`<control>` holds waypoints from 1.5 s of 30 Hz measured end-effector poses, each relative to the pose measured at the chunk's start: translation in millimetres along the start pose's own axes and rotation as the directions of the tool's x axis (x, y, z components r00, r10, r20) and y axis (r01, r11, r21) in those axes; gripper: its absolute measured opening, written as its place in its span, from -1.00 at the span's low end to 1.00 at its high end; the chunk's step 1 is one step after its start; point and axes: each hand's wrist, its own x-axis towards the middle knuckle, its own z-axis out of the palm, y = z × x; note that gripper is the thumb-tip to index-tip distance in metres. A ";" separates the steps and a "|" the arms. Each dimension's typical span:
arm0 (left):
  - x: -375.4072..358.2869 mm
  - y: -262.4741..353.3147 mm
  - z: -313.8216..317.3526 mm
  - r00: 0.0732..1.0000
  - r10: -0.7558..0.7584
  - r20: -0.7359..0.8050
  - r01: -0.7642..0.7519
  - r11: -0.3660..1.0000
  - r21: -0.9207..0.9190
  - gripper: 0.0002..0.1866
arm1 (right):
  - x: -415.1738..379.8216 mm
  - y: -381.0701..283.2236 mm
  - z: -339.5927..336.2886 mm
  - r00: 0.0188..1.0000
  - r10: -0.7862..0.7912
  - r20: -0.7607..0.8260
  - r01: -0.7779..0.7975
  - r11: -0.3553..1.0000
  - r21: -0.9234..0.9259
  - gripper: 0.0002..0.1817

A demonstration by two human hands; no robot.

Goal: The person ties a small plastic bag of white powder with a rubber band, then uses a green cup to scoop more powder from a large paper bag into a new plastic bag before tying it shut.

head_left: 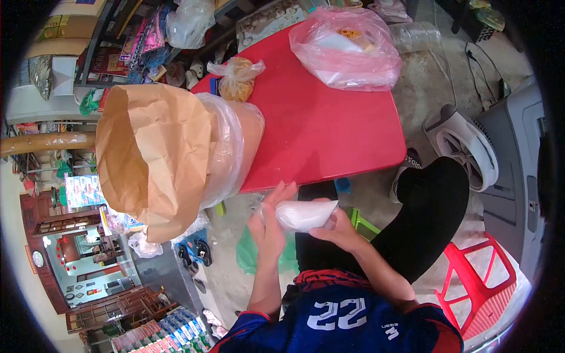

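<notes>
Over my lap, just off the edge of the red table (329, 129), is a small clear plastic bag of white contents (303, 215). My left hand (269, 226) rests against the bag's left side, its fingers extended. On the right side, my right hand (340, 230) pinches the end of the bag between thumb and fingers. A large open brown paper bag (176, 159), partly wrapped in clear plastic, stands at the table's left end; its inside bottom is hidden. Behind it lies a tied bag of yellowish contents (237, 85).
A pink plastic bag (347, 53) with items inside lies at the table's far end. A red plastic stool (479, 282) is at the lower right, near a grey appliance (512, 170). A green bag (265, 250) lies on the floor. Shelves line the upper left.
</notes>
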 end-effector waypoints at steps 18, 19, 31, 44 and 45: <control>67.3 45.8 18.9 0.717 0.685 0.132 -0.677 0.637 0.369 -0.48 | 164.5 -320.5 -32.7 0.772 -0.615 0.161 0.151 -0.069 -0.986 -0.81; 72.1 38.0 22.6 0.714 0.684 0.149 -0.681 0.628 0.377 -0.54 | 185.7 -326.3 -48.8 0.765 -0.611 0.206 0.124 -0.174 -0.977 -0.80; 86.5 8.2 36.8 0.837 0.545 0.057 -0.527 0.771 0.357 -0.60 | 258.4 -308.4 -122.3 0.852 -0.505 0.136 -0.186 -0.535 -0.824 -0.63; 77.6 15.0 38.6 0.797 0.597 0.090 -0.578 0.711 0.400 -0.60 | 259.7 -310.5 -111.4 0.800 -0.580 0.150 -0.129 -0.411 -0.902 -0.75; 77.2 15.3 37.4 0.798 0.595 0.096 -0.579 0.712 0.398 -0.61 | 261.7 -314.7 -118.7 0.806 -0.558 0.198 -0.024 -0.365 -0.931 -0.79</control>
